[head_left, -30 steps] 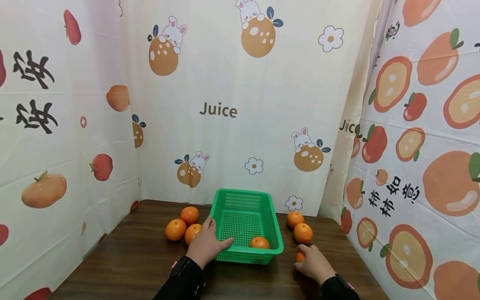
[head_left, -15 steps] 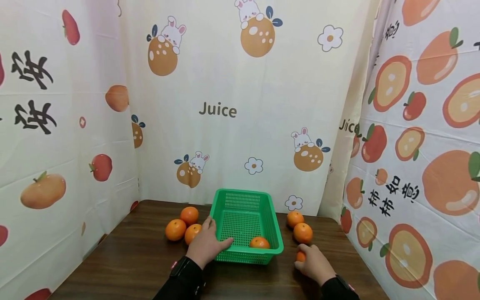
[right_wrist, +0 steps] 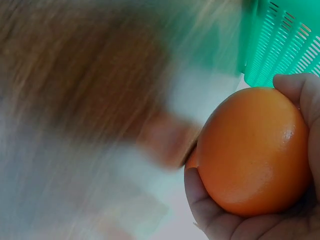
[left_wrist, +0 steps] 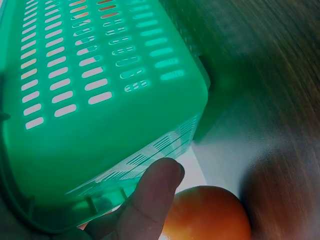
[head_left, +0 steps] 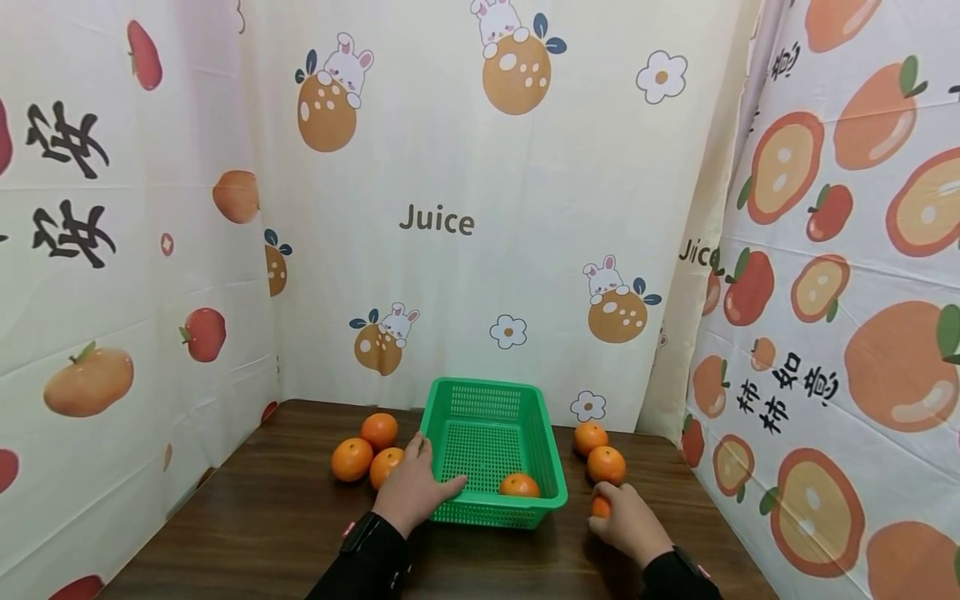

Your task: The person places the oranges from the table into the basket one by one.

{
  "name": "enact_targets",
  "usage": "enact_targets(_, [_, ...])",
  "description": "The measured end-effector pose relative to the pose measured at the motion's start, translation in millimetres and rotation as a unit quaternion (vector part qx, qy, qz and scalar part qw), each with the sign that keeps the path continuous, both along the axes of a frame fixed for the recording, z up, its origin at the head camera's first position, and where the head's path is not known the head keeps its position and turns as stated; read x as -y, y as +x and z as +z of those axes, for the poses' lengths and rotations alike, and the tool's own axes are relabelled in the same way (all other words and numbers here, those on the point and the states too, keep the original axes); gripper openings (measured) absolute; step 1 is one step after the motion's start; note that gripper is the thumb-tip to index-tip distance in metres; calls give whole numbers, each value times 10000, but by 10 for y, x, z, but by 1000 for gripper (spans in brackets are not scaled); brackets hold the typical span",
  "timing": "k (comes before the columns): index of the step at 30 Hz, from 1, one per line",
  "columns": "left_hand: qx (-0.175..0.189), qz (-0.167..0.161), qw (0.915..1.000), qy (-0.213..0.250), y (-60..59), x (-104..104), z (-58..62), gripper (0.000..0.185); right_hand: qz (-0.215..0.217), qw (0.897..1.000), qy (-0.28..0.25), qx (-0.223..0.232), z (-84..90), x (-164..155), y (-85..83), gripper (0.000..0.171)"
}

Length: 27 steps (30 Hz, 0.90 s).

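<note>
My left hand [head_left: 411, 492] holds the near left corner of a green plastic basket [head_left: 555, 454], its thumb over the rim and its fingers along the outer left side. In the left wrist view a fingertip [left_wrist: 159, 182] shows beside the slotted basket wall [left_wrist: 115, 125], with an orange [left_wrist: 210, 215] close behind it. My right hand [head_left: 633, 525] grips an orange [head_left: 601, 507] to the right of the basket. Thumb and curled fingers wrap that orange [right_wrist: 252, 150] in the right wrist view. One orange [head_left: 519, 485] lies inside the basket at the near right.
Three oranges [head_left: 351, 460] cluster left of the basket, one partly behind my left hand. Two more oranges [head_left: 606, 465] sit right of it, just beyond my right hand. The brown wooden table [head_left: 247, 517] is bounded by printed cloth [head_left: 450, 292] at the back and both sides.
My right hand and its orange have shifted very slightly away from me, up in the head view. My left hand and the basket have stayed in place.
</note>
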<state>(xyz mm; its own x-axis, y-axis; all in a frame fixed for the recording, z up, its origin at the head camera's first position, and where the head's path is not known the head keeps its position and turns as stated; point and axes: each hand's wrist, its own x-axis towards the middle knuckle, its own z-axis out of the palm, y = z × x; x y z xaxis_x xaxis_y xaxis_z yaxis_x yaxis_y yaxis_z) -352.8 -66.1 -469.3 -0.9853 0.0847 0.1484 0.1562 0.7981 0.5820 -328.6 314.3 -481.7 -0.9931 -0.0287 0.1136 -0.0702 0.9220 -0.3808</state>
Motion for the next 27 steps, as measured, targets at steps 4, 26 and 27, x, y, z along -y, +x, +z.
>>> enact_targets(4, [-7,-3,10000,5,-1,-4,-5,116,-2,10000,-16,-14,14,2,-1,38])
enact_targets(26, [17,33,10000,-21,12,-11,29,116,-120,9998,-149,-4,75,12,38,39])
enact_targets(27, [5,29,10000,-13,7,-12,28,116,-144,9998,-149,2,74,9,36,39])
